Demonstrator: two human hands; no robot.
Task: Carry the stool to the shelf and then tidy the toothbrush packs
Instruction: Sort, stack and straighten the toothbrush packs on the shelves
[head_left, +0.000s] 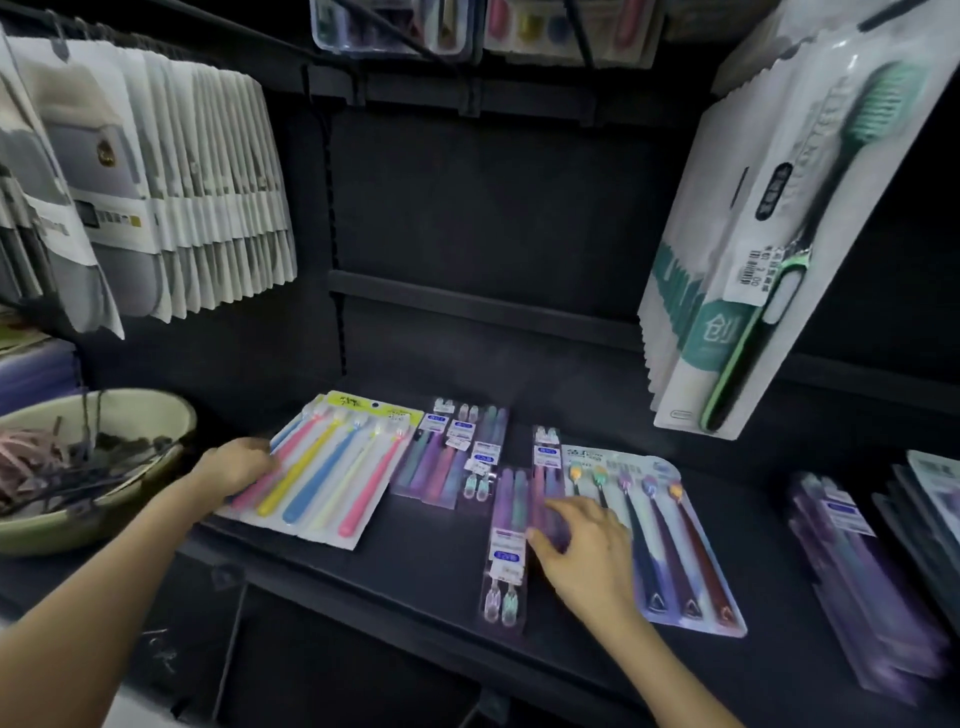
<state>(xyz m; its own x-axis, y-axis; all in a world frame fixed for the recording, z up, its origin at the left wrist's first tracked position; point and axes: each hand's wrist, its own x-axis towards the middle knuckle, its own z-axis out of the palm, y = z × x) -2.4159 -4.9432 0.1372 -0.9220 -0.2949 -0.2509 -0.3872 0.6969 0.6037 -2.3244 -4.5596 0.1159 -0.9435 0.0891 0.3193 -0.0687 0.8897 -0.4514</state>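
Black metal shelf carries the toothbrush packs, all lying flat but out of line. The stool is not in view, so you appear to be at the tidying step. Your left hand lies on the left edge of the pastel five-pack, which sits skewed; whether the thumb hooks under it cannot be told. Your right hand is spread and unclenched. Its fingertips press the narrow purple pack, which lies between a second narrow pack and the dark-handled five-pack.

Slide rather than lift: the blister fronts look slick and should glide on the shelf. Push the narrow pack back toward the others of its kind, keeping its long edge parallel to theirs, and avoid dragging the neighbour alongside. With the left, turn the pastel pack square to the shelf's front edge, minding the bowl near it.
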